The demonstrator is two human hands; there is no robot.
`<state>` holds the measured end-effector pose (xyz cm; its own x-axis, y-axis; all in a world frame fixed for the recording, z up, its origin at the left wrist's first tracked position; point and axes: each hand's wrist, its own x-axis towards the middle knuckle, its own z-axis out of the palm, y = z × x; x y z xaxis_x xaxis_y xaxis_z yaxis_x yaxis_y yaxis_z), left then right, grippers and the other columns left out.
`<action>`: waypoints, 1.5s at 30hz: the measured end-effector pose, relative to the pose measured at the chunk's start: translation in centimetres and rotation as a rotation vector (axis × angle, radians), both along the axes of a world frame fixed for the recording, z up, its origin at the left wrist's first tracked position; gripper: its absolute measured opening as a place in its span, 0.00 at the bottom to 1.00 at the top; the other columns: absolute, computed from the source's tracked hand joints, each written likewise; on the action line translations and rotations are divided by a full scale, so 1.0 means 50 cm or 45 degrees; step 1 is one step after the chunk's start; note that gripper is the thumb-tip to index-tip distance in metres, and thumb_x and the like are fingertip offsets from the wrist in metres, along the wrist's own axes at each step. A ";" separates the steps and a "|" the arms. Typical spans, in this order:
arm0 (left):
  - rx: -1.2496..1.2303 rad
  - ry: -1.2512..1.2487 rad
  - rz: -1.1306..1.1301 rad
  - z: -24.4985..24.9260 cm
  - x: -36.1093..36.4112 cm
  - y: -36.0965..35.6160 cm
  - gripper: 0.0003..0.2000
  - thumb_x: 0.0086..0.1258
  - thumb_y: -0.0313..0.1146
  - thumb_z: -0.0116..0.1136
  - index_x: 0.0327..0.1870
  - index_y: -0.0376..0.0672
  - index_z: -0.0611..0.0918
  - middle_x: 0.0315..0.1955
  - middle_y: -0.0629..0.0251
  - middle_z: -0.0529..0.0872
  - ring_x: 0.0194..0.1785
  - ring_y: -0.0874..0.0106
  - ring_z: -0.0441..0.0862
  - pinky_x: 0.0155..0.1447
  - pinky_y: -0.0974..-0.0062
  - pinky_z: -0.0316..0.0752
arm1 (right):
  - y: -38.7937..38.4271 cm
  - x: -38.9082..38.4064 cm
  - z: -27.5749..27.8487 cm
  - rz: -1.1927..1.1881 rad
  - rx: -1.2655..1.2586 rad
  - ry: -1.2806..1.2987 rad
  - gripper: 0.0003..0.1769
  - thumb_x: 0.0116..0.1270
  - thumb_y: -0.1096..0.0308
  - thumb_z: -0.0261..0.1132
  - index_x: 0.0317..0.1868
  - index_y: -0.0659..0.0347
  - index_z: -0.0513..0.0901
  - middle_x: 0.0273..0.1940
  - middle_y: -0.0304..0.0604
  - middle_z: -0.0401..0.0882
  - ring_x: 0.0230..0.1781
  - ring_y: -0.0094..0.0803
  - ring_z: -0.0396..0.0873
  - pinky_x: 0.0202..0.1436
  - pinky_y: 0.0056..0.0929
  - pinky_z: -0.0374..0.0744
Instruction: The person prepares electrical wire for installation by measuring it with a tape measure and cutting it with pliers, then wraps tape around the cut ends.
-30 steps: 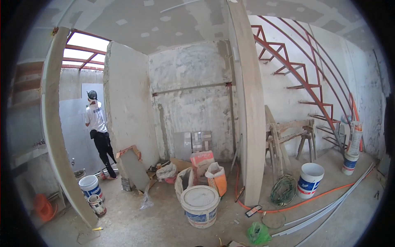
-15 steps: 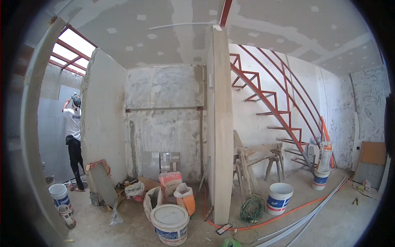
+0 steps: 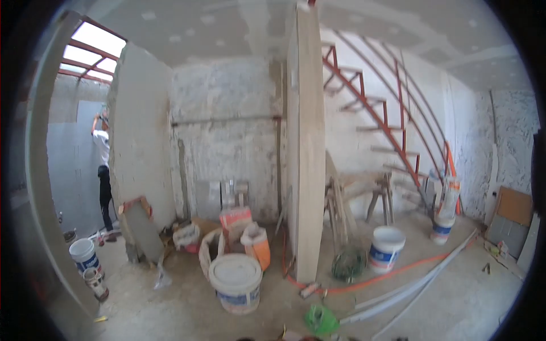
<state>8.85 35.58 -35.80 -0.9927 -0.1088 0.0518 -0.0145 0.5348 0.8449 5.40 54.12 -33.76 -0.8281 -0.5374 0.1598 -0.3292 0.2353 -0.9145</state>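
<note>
Neither of my hands shows in the head view. Closest to me on the concrete floor is a lidded white bucket [image 3: 236, 284] with a blue band. A green plastic bag [image 3: 321, 319] lies to its right, near the lower edge. Behind the bucket stand open sacks [image 3: 256, 247], one of them orange and white. To the right of the pillar [image 3: 307, 142] is an open white bucket [image 3: 387, 250], beside a coil of green cable or hose [image 3: 348, 263]. Small dark shapes at the very bottom edge are too cut off to make out.
An orange hose [image 3: 364, 286] and long pale metal strips [image 3: 409, 287] cross the floor at right. Wooden sawhorses [image 3: 364, 193] stand under a red steel stair frame [image 3: 375, 125]. Two buckets [image 3: 85, 258] sit by the left doorway, beyond which a person [image 3: 103, 153] faces a wall with raised arms.
My view has tipped downward, so the room sits higher in the picture and more floor shows. The green bag has come further into view. The person at left still has raised arms.
</note>
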 end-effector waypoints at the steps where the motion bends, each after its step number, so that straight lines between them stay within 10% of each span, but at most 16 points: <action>1: -0.088 0.021 0.012 -0.013 0.005 -0.001 0.16 0.75 0.35 0.51 0.60 0.42 0.76 0.39 0.63 0.82 0.42 0.69 0.79 0.49 0.72 0.74 | 0.005 0.012 -0.008 -0.009 0.009 0.015 0.22 0.63 0.63 0.67 0.55 0.61 0.76 0.38 0.44 0.81 0.46 0.34 0.80 0.52 0.34 0.77; 3: -0.113 0.162 -0.008 -0.014 0.015 -0.019 0.16 0.69 0.45 0.55 0.41 0.38 0.79 0.33 0.44 0.81 0.39 0.49 0.80 0.44 0.58 0.73 | 0.013 0.039 0.004 -0.042 0.050 0.301 0.20 0.62 0.62 0.68 0.51 0.62 0.76 0.41 0.46 0.81 0.48 0.39 0.81 0.55 0.36 0.76; 7: 0.523 -0.053 -0.149 0.012 0.039 -0.056 0.17 0.76 0.44 0.47 0.47 0.36 0.76 0.40 0.57 0.79 0.50 0.64 0.77 0.58 0.67 0.68 | 0.015 0.069 -0.010 -0.228 -0.247 -0.136 0.15 0.65 0.69 0.63 0.52 0.62 0.76 0.50 0.43 0.75 0.50 0.32 0.75 0.57 0.32 0.73; 11: 0.340 -0.027 -0.217 0.086 0.061 -0.044 0.10 0.77 0.30 0.45 0.53 0.36 0.67 0.36 0.61 0.81 0.43 0.69 0.80 0.52 0.71 0.72 | 0.005 0.075 0.019 -0.136 -0.192 -0.250 0.13 0.71 0.70 0.56 0.51 0.64 0.80 0.40 0.39 0.78 0.43 0.26 0.75 0.51 0.25 0.72; 13: 0.489 -0.126 -0.387 0.116 0.071 -0.041 0.08 0.76 0.29 0.46 0.49 0.35 0.73 0.29 0.63 0.84 0.37 0.75 0.81 0.46 0.76 0.74 | -0.019 0.069 0.027 -0.084 -0.464 -0.453 0.20 0.71 0.56 0.59 0.53 0.64 0.80 0.42 0.39 0.81 0.45 0.26 0.75 0.56 0.30 0.71; 19: 0.478 -0.245 -0.385 0.155 0.101 -0.031 0.09 0.74 0.30 0.51 0.40 0.33 0.81 0.26 0.64 0.84 0.35 0.77 0.81 0.42 0.78 0.74 | -0.040 0.055 0.056 -0.057 -0.486 -0.298 0.11 0.66 0.66 0.66 0.44 0.64 0.85 0.35 0.37 0.85 0.40 0.23 0.78 0.77 0.48 0.43; 26: 0.290 0.078 0.008 0.130 0.125 -0.026 0.07 0.70 0.27 0.58 0.41 0.32 0.83 0.28 0.63 0.84 0.30 0.77 0.78 0.38 0.80 0.72 | -0.062 0.039 0.032 -0.508 -0.803 -0.582 0.10 0.66 0.67 0.66 0.42 0.66 0.85 0.35 0.35 0.84 0.36 0.21 0.77 0.73 0.42 0.56; 32: 0.316 0.217 -0.006 0.099 0.111 -0.045 0.07 0.68 0.26 0.60 0.44 0.34 0.82 0.25 0.67 0.81 0.27 0.78 0.76 0.34 0.81 0.70 | -0.026 0.045 0.020 -0.122 -0.698 -0.455 0.17 0.71 0.68 0.59 0.57 0.66 0.74 0.42 0.39 0.75 0.42 0.24 0.73 0.52 0.27 0.72; 45: 0.615 -0.126 -0.005 0.094 0.097 -0.036 0.18 0.67 0.27 0.62 0.58 0.37 0.78 0.24 0.70 0.79 0.26 0.83 0.72 0.31 0.84 0.68 | -0.026 0.075 0.017 0.158 -0.538 -0.449 0.11 0.74 0.70 0.54 0.46 0.59 0.59 0.43 0.42 0.66 0.44 0.27 0.72 0.52 0.29 0.72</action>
<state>13.69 33.77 -31.11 -0.9908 -0.0932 -0.0983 -0.1060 0.0823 0.9910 9.13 52.82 -32.91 -0.8048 -0.5837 0.1075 0.0115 -0.1964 -0.9805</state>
